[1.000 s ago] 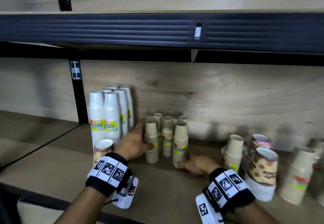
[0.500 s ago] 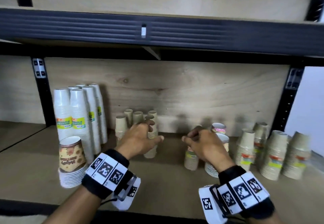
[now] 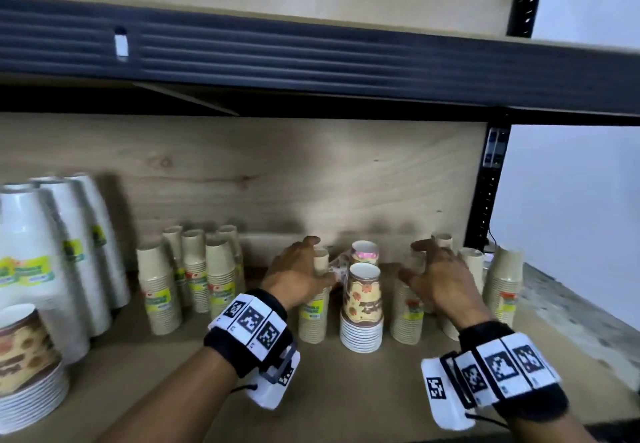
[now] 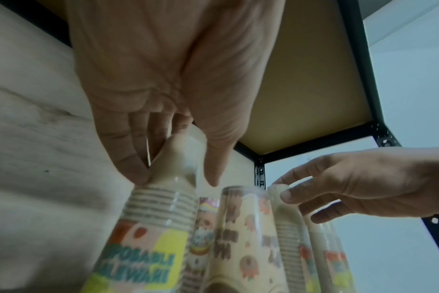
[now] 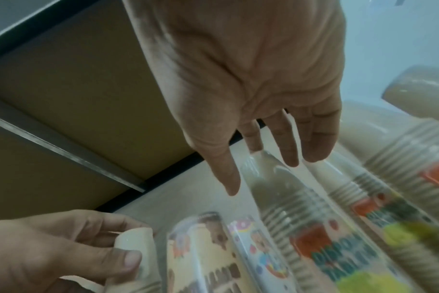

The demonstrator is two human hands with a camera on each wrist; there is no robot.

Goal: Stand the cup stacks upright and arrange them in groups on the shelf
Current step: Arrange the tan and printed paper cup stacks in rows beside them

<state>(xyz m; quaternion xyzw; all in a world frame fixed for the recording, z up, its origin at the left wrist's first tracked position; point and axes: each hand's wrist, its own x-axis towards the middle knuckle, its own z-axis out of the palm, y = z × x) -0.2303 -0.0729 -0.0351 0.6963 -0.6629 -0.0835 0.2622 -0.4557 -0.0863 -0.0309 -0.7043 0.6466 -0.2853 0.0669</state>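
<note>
Head view: the left hand [image 3: 297, 278] grips the top of a wrapped beige paper cup stack with a yellow label [image 3: 313, 314]; this stack stands upright on the brown wooden shelf [image 3: 346, 383], its long axis vertical, directly ahead of the left wrist. The right hand [image 3: 437, 278] hovers with fingers spread over a second beige wrapped cup stack [image 3: 408, 318], also upright; whether the fingers touch it cannot be told here. Between the two hands stands a doughnut-printed cup stack with white rims [image 3: 362, 311], with a pink-printed cup stack [image 3: 364, 252] just behind it. A group of beige stacks [image 3: 194, 273] stands to the left; tall white cup stacks [image 3: 52, 252] stand further left; more beige stacks [image 3: 502, 280] stand at the right end.

Left wrist view: the left hand [image 4: 163, 95] has fingers [image 4: 128, 150] and thumb curled round the narrow top of the yellow-labelled stack [image 4: 163, 208]; the right hand [image 4: 359, 182] reaches in from the right, fingertips at the top of the neighbouring beige stack [image 4: 286, 206].

Right wrist view: the right hand [image 5: 258, 83] is open, fingers straight and apart, just above the wrapped top of its stack [image 5: 283, 190]; contact appears light at most. The left hand [image 5: 63, 253] is clamped on its own stack [image 5: 136, 245].

Judgement: the left-hand stack lies nearer the beige group on the left, so the left hand is better placed to carry it there.
</note>
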